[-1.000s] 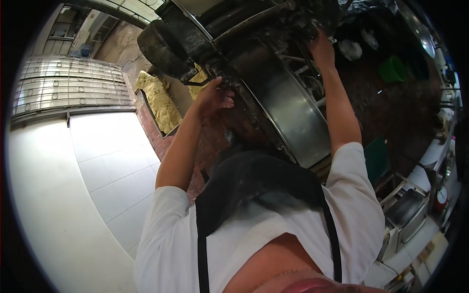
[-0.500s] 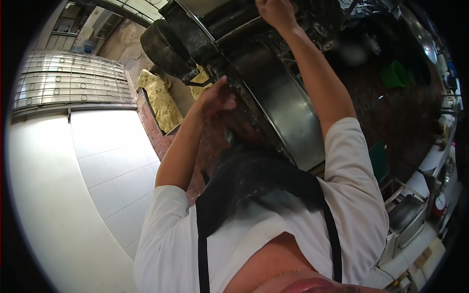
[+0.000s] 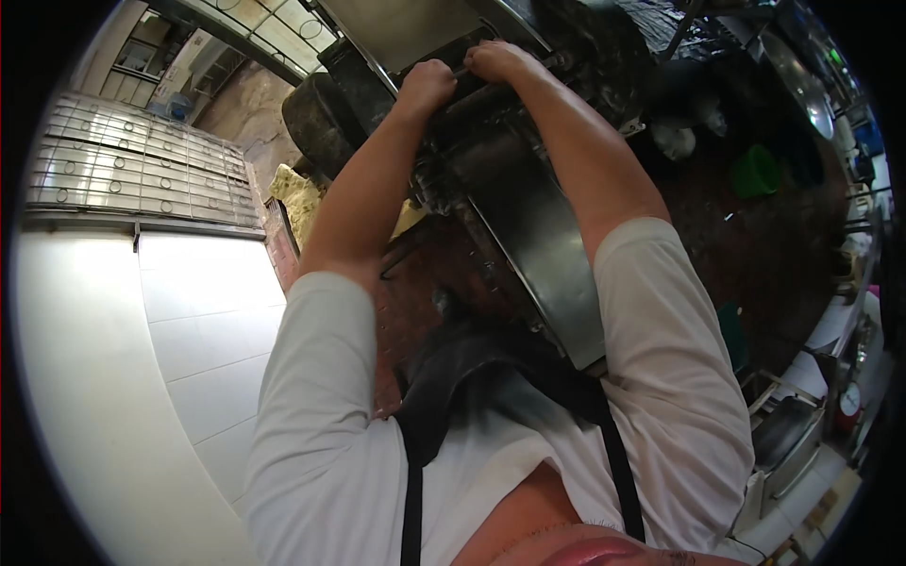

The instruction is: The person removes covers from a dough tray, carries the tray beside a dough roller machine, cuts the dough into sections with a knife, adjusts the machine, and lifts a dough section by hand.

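Note:
Both arms reach out to a large dark metal machine [image 3: 514,170] with a pale upper plate [image 3: 406,33] and a smooth sloping metal panel [image 3: 557,274]. My left hand [image 3: 429,87] is closed in a fist at a metal bar [image 3: 461,72] along the machine's upper edge. Close beside it on the right, my right hand [image 3: 497,62] has its fingers curled over the same bar. The fingertips of both hands are hidden from view. Past my left forearm lies a lumpy yellow mass [image 3: 300,200] in a low dark tray, partly covered by the arm.
A round dark drum [image 3: 321,123] juts from the machine's left side. White tiles [image 3: 208,330] and a barred grille [image 3: 142,170] are at the left. On the dark floor to the right stands a green bucket [image 3: 755,172]. A dial scale [image 3: 849,399] sits at the lower right.
My left hand has moved up and right from beside the machine, where its fingers were apart, and closed at the bar. My right hand has come slightly down and left.

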Available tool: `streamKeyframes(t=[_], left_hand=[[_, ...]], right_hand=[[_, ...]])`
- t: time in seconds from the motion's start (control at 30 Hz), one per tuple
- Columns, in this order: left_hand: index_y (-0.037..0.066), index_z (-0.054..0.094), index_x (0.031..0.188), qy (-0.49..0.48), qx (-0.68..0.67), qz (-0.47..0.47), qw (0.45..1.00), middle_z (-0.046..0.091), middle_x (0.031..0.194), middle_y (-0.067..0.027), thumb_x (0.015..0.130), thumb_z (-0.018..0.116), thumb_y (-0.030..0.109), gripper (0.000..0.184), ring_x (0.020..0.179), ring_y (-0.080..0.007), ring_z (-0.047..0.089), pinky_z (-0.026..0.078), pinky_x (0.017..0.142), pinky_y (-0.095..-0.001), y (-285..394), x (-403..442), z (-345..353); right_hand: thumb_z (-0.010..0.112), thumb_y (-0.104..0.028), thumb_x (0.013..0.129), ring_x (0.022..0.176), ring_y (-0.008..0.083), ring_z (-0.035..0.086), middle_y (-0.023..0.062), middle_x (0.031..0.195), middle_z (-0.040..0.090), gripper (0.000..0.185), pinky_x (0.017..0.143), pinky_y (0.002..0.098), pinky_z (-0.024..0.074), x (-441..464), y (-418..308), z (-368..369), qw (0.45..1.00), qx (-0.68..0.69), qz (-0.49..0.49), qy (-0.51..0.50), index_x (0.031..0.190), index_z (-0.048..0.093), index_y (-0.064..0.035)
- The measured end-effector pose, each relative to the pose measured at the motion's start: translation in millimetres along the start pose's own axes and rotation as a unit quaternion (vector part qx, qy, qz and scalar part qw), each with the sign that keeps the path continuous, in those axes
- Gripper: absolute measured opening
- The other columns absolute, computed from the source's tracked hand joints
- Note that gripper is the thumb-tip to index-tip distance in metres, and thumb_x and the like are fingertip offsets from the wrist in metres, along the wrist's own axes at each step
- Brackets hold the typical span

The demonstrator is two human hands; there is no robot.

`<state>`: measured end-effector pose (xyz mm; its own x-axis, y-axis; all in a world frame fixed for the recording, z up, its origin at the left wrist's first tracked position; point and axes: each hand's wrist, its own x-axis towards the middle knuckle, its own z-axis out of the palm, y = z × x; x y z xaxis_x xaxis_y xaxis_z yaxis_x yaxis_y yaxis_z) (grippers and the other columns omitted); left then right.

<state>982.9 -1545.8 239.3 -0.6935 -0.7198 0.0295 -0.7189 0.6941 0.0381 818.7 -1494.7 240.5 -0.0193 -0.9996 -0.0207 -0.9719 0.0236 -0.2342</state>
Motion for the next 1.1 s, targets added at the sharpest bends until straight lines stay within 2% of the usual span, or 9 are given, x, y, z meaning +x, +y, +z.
streamKeyframes(t=[0.1,0.23,0.5,0.8,0.87,0.93,1.0,1.03,1.1], left_hand=[[0.007,0.072,0.106,-0.058,-0.066,-0.106,0.99,0.065,0.116,-0.0197,0.088,0.051,0.026,0.034,0.11,-0.037,0.062,0.049,0.095,-0.0446,-8.3,33.0,26.6],[0.01,0.071,0.109,-0.08,-0.059,-0.095,0.99,0.064,0.122,-0.0184,0.09,0.046,0.031,0.038,0.115,-0.0365,0.059,0.047,0.098,-0.0455,-9.1,30.2,20.8],[0.009,0.07,0.112,-0.083,-0.059,-0.093,0.99,0.064,0.121,-0.0173,0.095,0.04,0.036,0.044,0.115,-0.0357,0.059,0.046,0.099,-0.0443,4.6,13.3,-7.9],[-0.001,0.067,0.111,0.038,-0.166,-0.076,0.982,0.067,0.112,-0.0227,0.094,0.052,0.038,0.045,0.106,-0.0395,0.063,0.048,0.093,-0.0428,4.8,9.5,-4.4],[-0.002,0.068,0.106,0.259,-0.399,-0.025,0.88,0.072,0.101,-0.0166,0.089,0.064,0.027,0.034,0.092,-0.0276,0.07,0.052,0.084,-0.035,35.1,-25.8,-25.7],[0.0,0.069,0.1,0.23,-0.5,0.036,0.835,0.072,0.089,-0.0082,0.086,0.07,0.018,0.023,0.081,-0.0136,0.066,0.05,0.075,-0.0277,58.4,-93.6,-69.1],[0.005,0.069,0.094,-0.061,-0.601,0.129,0.786,0.069,0.088,0.0001,0.084,0.069,0.011,0.012,0.081,-0.0085,0.063,0.051,0.072,-0.0251,58.3,-197.3,-127.6],[0.006,0.068,0.093,-0.156,-0.646,0.231,0.71,0.067,0.086,-0.0004,0.084,0.071,0.01,0.01,0.077,-0.0091,0.062,0.05,0.068,-0.0251,54.2,-254.6,-142.7],[0.005,0.065,0.097,-0.29,-0.646,0.531,0.466,0.063,0.091,-0.0086,0.08,0.08,0.03,0.033,0.087,-0.0275,0.061,0.049,0.073,-0.0354,64.6,-321.0,-163.3]], right_hand=[[0.041,-0.029,0.097,0.127,0.0324,0.052,0.0118,0.137,0.056,0.04,0.106,0.044,0.0419,-1.4,-0.8,-8.2,1.0,-0.023,-0.008,-0.006,0.125,0.065,-0.0136],[0.04,-0.027,0.098,0.126,0.0317,0.053,0.0098,0.136,0.057,0.04,0.105,0.0436,0.0426,31.6,19.6,24.4,0.989,-0.105,-0.098,-0.021,0.125,0.064,-0.0135],[0.038,-0.028,0.099,0.122,0.028,0.055,0.0095,0.125,0.063,0.038,0.102,0.0421,0.0435,11.4,2.7,5.2,1.0,-0.022,-0.011,-0.004,0.118,0.067,-0.0113],[0.044,-0.04,0.097,0.115,0.0304,0.06,0.0105,0.122,0.065,0.039,0.096,0.0445,0.0481,4.0,3.6,-4.3,0.996,-0.065,-0.057,0.03,0.114,0.07,-0.0151],[0.045,-0.042,0.097,0.112,0.0318,0.061,0.0118,0.118,0.067,0.039,0.093,0.046,0.0492,22.6,20.1,15.1,0.997,0.018,-0.04,0.07,0.112,0.07,-0.0163],[0.059,-0.036,0.092,0.106,0.0315,0.064,0.0103,0.112,0.069,0.032,0.089,0.0413,0.0508,-1.4,7.2,-0.7,0.98,0.058,-0.007,0.19,0.115,0.067,-0.0163],[0.064,-0.018,0.089,0.1,0.0376,0.063,0.0192,0.109,0.065,0.032,0.086,0.0429,0.0508,-29.5,-5.0,-13.7,0.93,0.178,-0.091,0.307,0.117,0.06,-0.0043],[0.061,-0.028,0.092,0.108,0.0339,0.061,0.0144,0.115,0.065,0.035,0.09,0.042,0.0498,-37.3,-3.8,-6.7,0.93,0.179,-0.06,0.314,0.122,0.061,-0.0112],[0.055,-0.04,0.097,0.12,0.0287,0.056,0.0091,0.125,0.064,0.04,0.1,0.0417,0.045,-54.6,2.5,22.5,0.918,0.162,-0.062,0.357,0.129,0.061,-0.0168]])
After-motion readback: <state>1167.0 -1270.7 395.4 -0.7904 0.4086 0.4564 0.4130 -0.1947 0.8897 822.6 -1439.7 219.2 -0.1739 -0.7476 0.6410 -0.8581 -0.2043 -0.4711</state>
